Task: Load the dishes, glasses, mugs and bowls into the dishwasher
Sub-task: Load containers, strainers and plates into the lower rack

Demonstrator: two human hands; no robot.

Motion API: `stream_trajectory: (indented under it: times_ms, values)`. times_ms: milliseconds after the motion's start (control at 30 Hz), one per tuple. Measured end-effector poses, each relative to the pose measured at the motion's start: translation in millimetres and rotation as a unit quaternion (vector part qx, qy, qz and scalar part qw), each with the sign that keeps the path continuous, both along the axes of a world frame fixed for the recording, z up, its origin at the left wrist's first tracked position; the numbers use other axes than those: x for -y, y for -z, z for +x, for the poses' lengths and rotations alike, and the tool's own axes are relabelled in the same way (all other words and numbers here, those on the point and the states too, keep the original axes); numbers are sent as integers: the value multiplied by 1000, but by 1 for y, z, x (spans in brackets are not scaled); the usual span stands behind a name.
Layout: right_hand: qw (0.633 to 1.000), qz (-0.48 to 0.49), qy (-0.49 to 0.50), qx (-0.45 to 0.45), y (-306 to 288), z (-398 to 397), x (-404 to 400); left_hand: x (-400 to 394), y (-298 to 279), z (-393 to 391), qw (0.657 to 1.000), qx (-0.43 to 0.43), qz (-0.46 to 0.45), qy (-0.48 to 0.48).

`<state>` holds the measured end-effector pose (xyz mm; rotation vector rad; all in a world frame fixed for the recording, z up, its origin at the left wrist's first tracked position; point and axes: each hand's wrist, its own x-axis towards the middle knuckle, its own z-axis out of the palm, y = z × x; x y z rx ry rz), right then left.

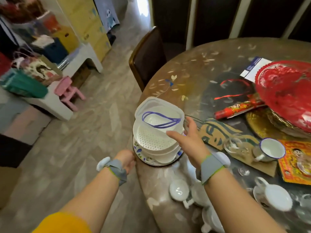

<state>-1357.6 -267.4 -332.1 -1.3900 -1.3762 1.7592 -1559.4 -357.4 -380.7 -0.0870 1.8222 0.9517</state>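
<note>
A stack of dishes (156, 143) is seen at the near edge of the round counter (193, 78): a patterned plate (139, 153) at the bottom, a white perforated strainer bowl (151, 140) on it, and a clear lid with a loose purple seal ring (160, 120) tilted on top. The left hand (127, 161) is placed at the left rim of the plate, at the counter edge – its fingers are curled there, but it cannot be told if the plate is really gripped. The right hand (190, 140) is held just beside the right side of the stack, its fingers spread wide and holding nothing. On the counter to the right are seen an enamel mug (269, 149), a clear glass (234, 145) lying near it, and white cups (276, 195) – further back, a red tray (286, 91).
</note>
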Motion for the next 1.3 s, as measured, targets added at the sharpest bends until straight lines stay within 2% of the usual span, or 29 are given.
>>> stream_trajectory:
  times_ms: [133, 300, 367, 467, 600, 733, 900, 1133, 1300]
  values:
    - [1000, -7, 19, -22, -13, -7, -19, -18, 31, -11, 999, 30, -11, 40]
    - [996, 16, 45, 76, -14, -26, -36, -31, 53, -24, 996, 42, -23, 71]
    - [993, 32, 47, 107, -14, -30, -36, -31, 53, -28, 996, 46, 1, 83]
    - [987, 38, 75, 134, -14, -33, -40, -35, 56, -35, 990, 102, 60, 70]
    - [987, 8, 132, 88, -15, -37, -41, -39, 52, -45, 971, 198, 118, 61]
    - [984, 13, 159, 83, -22, -41, -41, -44, 40, -56, 965, 187, 154, 97]
    - [976, 54, 193, 82, -56, -40, -32, -51, -3, -63, 955, 151, 207, 152]
    - [952, 153, 261, 52, -123, 5, -6, -60, -90, -33, 894, 99, 298, 319]
    - [890, 231, 390, 47, -184, 116, 69, -42, -147, 81, 826, 121, 342, 430]
